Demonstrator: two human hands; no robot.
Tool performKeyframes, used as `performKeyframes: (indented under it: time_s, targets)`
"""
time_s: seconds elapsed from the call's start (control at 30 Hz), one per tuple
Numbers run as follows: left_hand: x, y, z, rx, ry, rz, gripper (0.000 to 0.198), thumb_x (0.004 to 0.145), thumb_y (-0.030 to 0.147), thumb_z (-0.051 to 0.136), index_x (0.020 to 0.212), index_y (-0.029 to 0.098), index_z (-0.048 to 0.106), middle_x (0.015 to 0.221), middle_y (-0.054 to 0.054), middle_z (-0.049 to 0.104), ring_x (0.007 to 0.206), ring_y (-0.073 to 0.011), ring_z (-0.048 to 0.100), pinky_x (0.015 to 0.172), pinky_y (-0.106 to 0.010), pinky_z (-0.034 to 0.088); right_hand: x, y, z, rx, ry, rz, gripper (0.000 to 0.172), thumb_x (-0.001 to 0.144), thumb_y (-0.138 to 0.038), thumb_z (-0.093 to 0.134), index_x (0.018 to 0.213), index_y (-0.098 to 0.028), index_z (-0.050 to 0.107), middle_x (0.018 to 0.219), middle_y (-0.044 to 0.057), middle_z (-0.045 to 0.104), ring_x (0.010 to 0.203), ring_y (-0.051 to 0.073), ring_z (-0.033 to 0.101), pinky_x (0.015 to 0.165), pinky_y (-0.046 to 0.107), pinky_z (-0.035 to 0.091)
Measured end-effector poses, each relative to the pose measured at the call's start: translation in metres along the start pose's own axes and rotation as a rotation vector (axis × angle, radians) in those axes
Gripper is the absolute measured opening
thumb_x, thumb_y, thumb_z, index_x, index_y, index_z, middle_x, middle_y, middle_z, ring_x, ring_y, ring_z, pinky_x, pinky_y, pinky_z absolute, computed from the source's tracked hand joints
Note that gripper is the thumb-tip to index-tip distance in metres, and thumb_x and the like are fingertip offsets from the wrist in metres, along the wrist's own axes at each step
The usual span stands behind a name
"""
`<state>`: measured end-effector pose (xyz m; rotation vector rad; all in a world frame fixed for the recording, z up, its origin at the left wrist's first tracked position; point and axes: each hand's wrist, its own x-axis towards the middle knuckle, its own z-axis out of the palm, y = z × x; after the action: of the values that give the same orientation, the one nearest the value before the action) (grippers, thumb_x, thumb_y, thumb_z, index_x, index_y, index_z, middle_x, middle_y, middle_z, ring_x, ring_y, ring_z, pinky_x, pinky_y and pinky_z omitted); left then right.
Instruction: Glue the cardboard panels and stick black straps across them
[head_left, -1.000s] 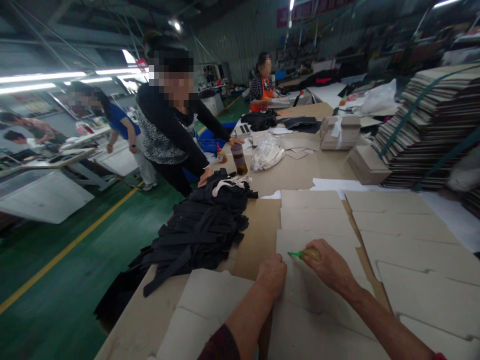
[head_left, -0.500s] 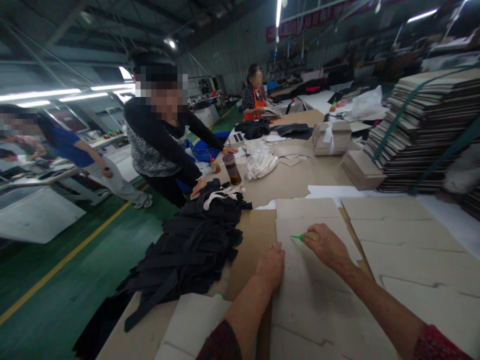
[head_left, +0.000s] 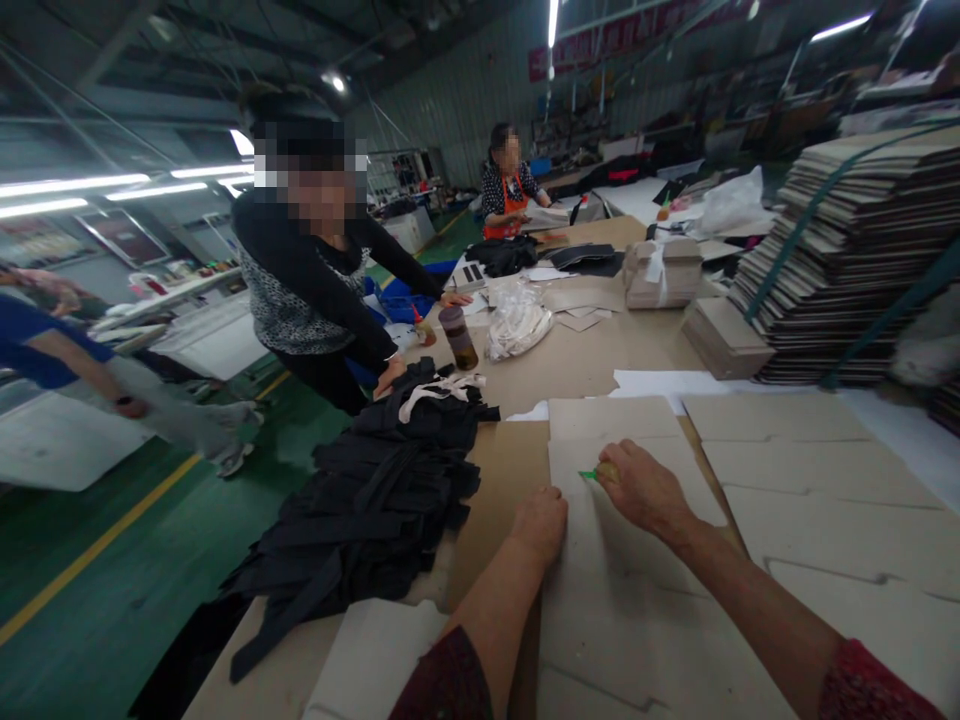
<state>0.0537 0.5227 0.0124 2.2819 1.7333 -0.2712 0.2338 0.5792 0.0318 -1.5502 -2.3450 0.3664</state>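
Centrally, tabletop bears overlapping beige sheets. Left hand lies curled at one row's left edge; cannot tell whether it pinches. Right hand wrapped around a small bottle over that row, green nozzle pointing left, contact with sheet unclear.

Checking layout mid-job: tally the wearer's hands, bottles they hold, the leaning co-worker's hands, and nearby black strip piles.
Left hand and right hand: 2
Green-tipped bottle: 1
Co-worker's hands: 2
Black strip pile: 1
Total: 6
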Motion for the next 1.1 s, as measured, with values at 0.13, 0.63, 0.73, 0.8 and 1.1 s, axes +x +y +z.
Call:
performKeyframes:
  time_s: [0.13,0.63,0.73,0.8,1.1]
  targets:
    - [0.000,0.000,0.001,-0.001,0.011,-0.005,0.031,0.091,0.010,0.039,0.104,0.014,0.067,0.110,-0.012,0.065,0.109,-0.0237,0.060,0.092,-0.035,0.052,0.002,0.010,-0.007,0.009,-0.026,-0.007,0.011,0.089,-0.025,0.053,0.097,-0.022,0.058,0.099,0.005,0.059,0.089,0.021,0.056,0.066,0.030,0.034]
    - [0.004,0.000,-0.008,0.037,-0.020,-0.022,0.029,0.090,0.009,0.041,0.108,0.015,0.063,0.113,-0.012,0.064,0.107,-0.0228,0.061,0.092,-0.036,0.053,0.005,0.029,0.000,0.233,0.113,0.123,0.023,0.085,-0.040,0.054,0.099,-0.022,0.059,0.099,0.005,0.062,0.090,0.020,0.058,0.076,0.030,0.042]
    - [0.007,0.002,-0.010,0.037,-0.022,-0.030,0.029,0.091,0.009,0.041,0.109,0.017,0.062,0.114,-0.011,0.062,0.106,-0.0217,0.062,0.089,-0.034,0.053,-0.004,0.068,-0.025,0.333,0.197,0.298,0.038,0.080,-0.054,0.058,0.102,-0.023,0.060,0.093,0.004,0.066,0.082,0.021,0.061,0.071,0.032,0.044]
    - [0.009,0.002,-0.011,0.032,-0.027,-0.030,0.029,0.091,0.009,0.040,0.108,0.017,0.063,0.116,-0.012,0.061,0.107,-0.0223,0.061,0.089,-0.034,0.053,-0.016,0.094,-0.043,0.396,0.222,0.410,0.042,0.075,-0.059,0.062,0.100,-0.025,0.061,0.085,0.002,0.067,0.077,0.022,0.061,0.069,0.033,0.045]
    - [0.010,0.002,-0.013,0.057,-0.037,0.000,0.034,0.089,0.004,0.039,0.110,0.015,0.063,0.119,-0.013,0.060,0.113,-0.0248,0.058,0.091,-0.036,0.052,-0.059,0.122,-0.048,0.294,0.127,0.327,0.033,0.079,-0.053,0.057,0.095,-0.025,0.061,0.094,0.003,0.065,0.083,0.023,0.062,0.073,0.034,0.046]
